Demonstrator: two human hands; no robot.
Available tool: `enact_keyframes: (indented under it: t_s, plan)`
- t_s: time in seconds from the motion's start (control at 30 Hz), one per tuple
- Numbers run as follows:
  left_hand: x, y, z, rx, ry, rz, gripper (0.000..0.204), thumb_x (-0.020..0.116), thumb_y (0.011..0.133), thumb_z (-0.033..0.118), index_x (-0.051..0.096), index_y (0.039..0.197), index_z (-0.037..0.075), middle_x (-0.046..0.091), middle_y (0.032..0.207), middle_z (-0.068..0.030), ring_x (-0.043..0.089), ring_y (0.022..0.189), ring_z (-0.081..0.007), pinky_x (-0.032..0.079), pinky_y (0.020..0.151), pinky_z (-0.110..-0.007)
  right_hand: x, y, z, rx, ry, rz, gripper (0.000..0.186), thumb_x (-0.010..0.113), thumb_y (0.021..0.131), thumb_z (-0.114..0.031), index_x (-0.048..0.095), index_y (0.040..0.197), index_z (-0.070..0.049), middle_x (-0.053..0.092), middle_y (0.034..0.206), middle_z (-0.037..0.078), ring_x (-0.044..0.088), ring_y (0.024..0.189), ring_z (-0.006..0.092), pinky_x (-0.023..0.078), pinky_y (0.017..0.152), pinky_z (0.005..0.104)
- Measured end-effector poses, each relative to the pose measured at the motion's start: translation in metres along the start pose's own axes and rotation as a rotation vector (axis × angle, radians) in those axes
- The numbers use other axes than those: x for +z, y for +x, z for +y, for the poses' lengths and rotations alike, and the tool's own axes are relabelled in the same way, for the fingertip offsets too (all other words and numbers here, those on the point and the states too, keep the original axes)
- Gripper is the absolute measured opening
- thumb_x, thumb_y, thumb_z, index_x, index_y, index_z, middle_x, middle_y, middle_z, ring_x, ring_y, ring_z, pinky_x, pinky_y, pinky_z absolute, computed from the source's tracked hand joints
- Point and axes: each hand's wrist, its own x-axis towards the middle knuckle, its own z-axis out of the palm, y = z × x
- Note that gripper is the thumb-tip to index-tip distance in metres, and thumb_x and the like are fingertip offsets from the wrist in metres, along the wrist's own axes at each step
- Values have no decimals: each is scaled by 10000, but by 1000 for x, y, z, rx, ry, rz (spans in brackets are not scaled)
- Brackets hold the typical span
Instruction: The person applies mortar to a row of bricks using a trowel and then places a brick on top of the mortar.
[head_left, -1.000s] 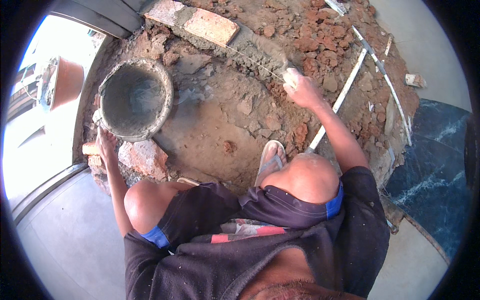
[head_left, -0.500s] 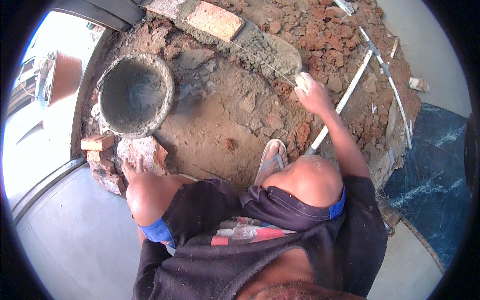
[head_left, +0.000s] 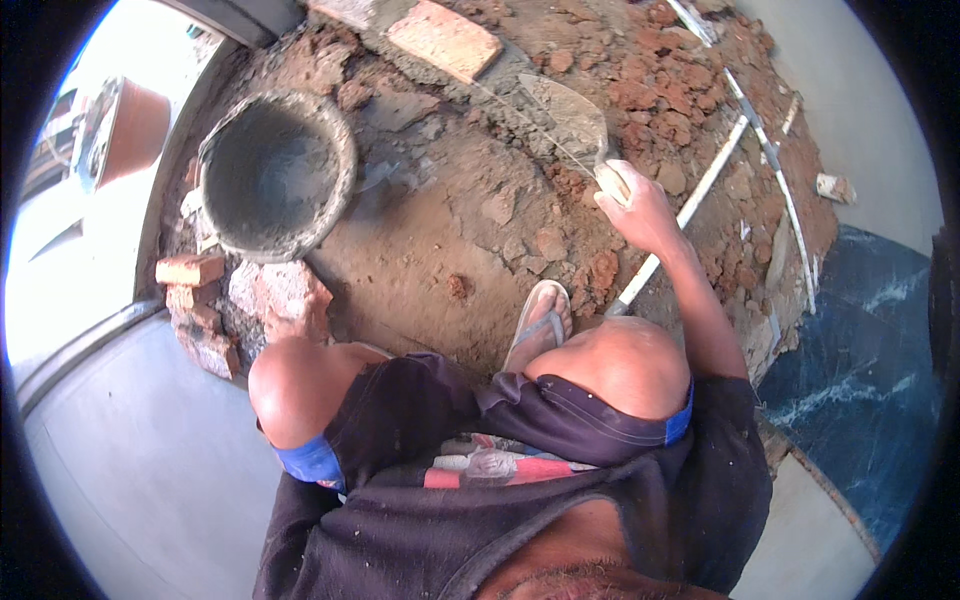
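Observation:
My right hand [head_left: 640, 208] is closed round the light handle of a trowel [head_left: 572, 118]. The pointed blade lies over rubble and grey mortar, next to a thin taut string [head_left: 530, 127]. That string runs from an orange brick [head_left: 445, 40] bedded in a mortar strip at the top. On the left, my left hand [head_left: 286, 328] is barely visible behind my left knee, by a broken pinkish brick chunk [head_left: 280, 290]; its fingers cannot be made out clearly. A round mortar tub [head_left: 340, 175] with caked walls stands just beyond that chunk.
Several small bricks [head_left: 190, 270] are piled at the left beside the threshold. White pipes [head_left: 690, 210] lie across reddish rubble to the right. Dark marbled tiles [head_left: 850, 370] border the dirt, and an orange bucket [head_left: 135, 130] stands outside.
My right hand has drawn slightly down and right with the trowel, and more of its blade shows. My left hand's fingers, plain on the brick chunk before, are now mostly hidden.

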Motion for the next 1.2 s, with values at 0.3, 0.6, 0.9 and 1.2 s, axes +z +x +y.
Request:
enact_keyframes:
  t_s: [0.3, 0.6, 0.9, 1.2]
  plan:
    - [3, -19, 29, 9, -97, -74, 432, 657, 959, 326, 606, 1251, 11, 688, 1126, -124, 653, 1030, -210, 529, 869, -378, 113, -49, -8, -146, 440, -304, 517, 727, 816, -258, 596, 1236, 15, 683, 1052, 233, 676, 960, 329, 521, 848, 412]
    - [1, -7, 55, 12, -236, -110, 444, 655, 957, 319, 596, 1267, 7, 684, 1146, -126, 654, 1047, -218, 527, 895, -386, 159, -72, -27, -337, 56, -509, 520, 731, 828, -324, 616, 1238, -27, 673, 1060, 222, 648, 993, 402, 512, 862, 455]
    - [1, -13, 65, -35, -408, -239, 455, 653, 956, 313, 587, 1283, 3, 681, 1167, -128, 654, 1064, -226, 526, 920, -395, 146, -48, -67, -292, 223, -472, 468, 718, 841, -189, 600, 1263, -24, 662, 988, 153, 643, 887, 305, 527, 825, 416]
    - [23, 2, 114, -279, -843, -955, 498, 650, 950, 236, 515, 1348, -32, 660, 1242, -144, 651, 1141, -262, 515, 1015, -413, 151, -30, -130, -874, 47, -187, 687, 735, 792, -153, 460, 1419, -103, 467, 1418, 173, 445, 1349, 347, 383, 1117, 476]
